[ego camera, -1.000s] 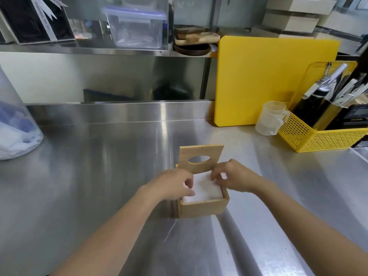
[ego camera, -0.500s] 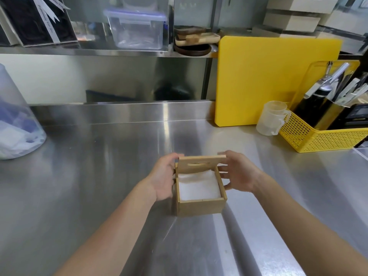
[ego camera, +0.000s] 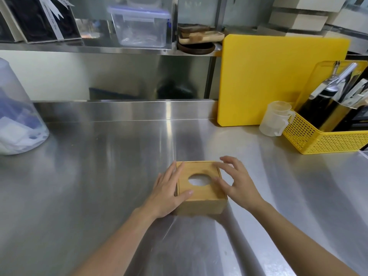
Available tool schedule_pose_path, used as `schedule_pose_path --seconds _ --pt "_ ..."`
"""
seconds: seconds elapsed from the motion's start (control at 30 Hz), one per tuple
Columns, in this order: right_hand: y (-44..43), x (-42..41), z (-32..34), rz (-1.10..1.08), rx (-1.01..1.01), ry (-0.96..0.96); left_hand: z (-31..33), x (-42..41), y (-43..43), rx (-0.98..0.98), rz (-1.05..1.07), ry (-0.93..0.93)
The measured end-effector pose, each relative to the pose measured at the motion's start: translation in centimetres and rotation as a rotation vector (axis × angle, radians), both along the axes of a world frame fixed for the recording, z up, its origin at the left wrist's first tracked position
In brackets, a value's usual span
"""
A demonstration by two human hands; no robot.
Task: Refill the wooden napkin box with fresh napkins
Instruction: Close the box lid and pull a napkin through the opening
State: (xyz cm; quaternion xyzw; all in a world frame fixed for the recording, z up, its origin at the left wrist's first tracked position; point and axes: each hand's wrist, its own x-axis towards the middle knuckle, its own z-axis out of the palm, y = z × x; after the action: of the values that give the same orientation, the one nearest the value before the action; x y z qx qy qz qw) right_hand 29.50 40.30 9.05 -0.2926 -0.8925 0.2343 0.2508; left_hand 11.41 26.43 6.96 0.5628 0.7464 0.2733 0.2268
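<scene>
The wooden napkin box [ego camera: 201,204] sits on the steel counter in front of me with its lid down flat. White napkins [ego camera: 199,179] show through the oval hole in the lid. My left hand [ego camera: 169,191] lies flat against the box's left side, thumb resting on the lid's front left corner, fingers spread. My right hand [ego camera: 236,181] hovers over the right edge of the lid with fingers apart, fingertips touching or just above the wood.
A clear plastic bag [ego camera: 16,118] holding white packs stands at the far left. A yellow cutting board [ego camera: 278,80] leans at the back right, beside a plastic measuring cup [ego camera: 275,118] and a yellow basket [ego camera: 326,136] of bottles and tools. Shelves above carry containers.
The lid stood upright a second ago while both hands pressed napkins in. It then swung down, and now lies shut on the box with both hands resting open on it.
</scene>
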Motion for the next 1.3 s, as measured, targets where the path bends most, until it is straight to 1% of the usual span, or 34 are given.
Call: schedule_pose_path --seconds 0.03,0.07,0.1,0.17,0.23,0.27,0.3,0.33,0.37,0.4,0.47,0.57,0.7,0.77,0.83,1.0,1.2,1.3 --pt "-0.1 -0.6 0.8 -0.013 0.124 -0.032 0.0 0.1 0.0 0.013 -0.002 0.031" --pt "-0.2 -1.3 1.5 -0.006 0.235 -0.118 0.0 0.2 0.2 0.02 -0.004 0.062" --pt "-0.6 -2.1 2.4 0.025 0.313 -0.253 -0.1 0.4 0.3 0.016 -0.005 0.09" --pt "-1.0 -3.3 3.6 0.098 0.328 -0.53 0.1 0.8 0.6 -0.01 -0.028 0.14" --pt "-1.3 -4.3 4.4 0.152 0.381 -0.736 0.2 0.9 0.7 -0.047 -0.036 0.155" --pt "-1.5 -4.7 4.9 0.209 0.493 -0.735 0.2 0.9 0.7 -0.055 -0.037 0.146" --pt "-1.6 -5.3 5.2 0.269 0.591 -0.694 0.2 0.8 0.7 -0.059 -0.039 0.119" --pt "-1.6 -5.6 5.4 0.305 0.623 -0.676 0.3 0.7 0.6 -0.06 -0.04 0.084" --pt "-1.5 -5.9 5.5 0.354 0.614 -0.678 0.4 0.6 0.6 -0.062 -0.041 0.059" --pt "-1.4 -6.0 5.6 0.378 0.589 -0.72 0.5 0.6 0.5 -0.07 -0.048 0.057" --pt "-1.4 -5.9 5.0 0.306 0.476 -0.909 0.6 0.6 0.4 -0.097 -0.059 0.083" --pt "-1.6 -6.0 4.6 0.233 0.477 -1.128 0.6 0.7 0.4 -0.1 -0.061 0.06" --pt "-2.6 -7.2 5.4 0.232 0.451 -1.296 0.6 0.7 0.5 -0.1 -0.064 -0.006" --pt "-3.1 -7.9 5.6 0.211 0.438 -1.358 0.7 0.7 0.4 -0.097 -0.074 -0.019" --pt "-3.1 -8.5 5.3 0.186 0.425 -1.377 0.8 0.8 0.4 -0.084 -0.074 -0.037" --pt "-2.9 -8.8 4.2 0.166 0.522 -1.286 0.8 0.9 0.3 -0.084 -0.057 -0.031" --pt "-3.1 -9.0 2.6 0.137 0.602 -1.458 1.3 1.0 0.1 -0.096 -0.079 -0.002" --pt "-2.9 -9.3 2.4 0.178 0.663 -1.476 1.5 1.0 0.1 -0.107 -0.079 0.004"
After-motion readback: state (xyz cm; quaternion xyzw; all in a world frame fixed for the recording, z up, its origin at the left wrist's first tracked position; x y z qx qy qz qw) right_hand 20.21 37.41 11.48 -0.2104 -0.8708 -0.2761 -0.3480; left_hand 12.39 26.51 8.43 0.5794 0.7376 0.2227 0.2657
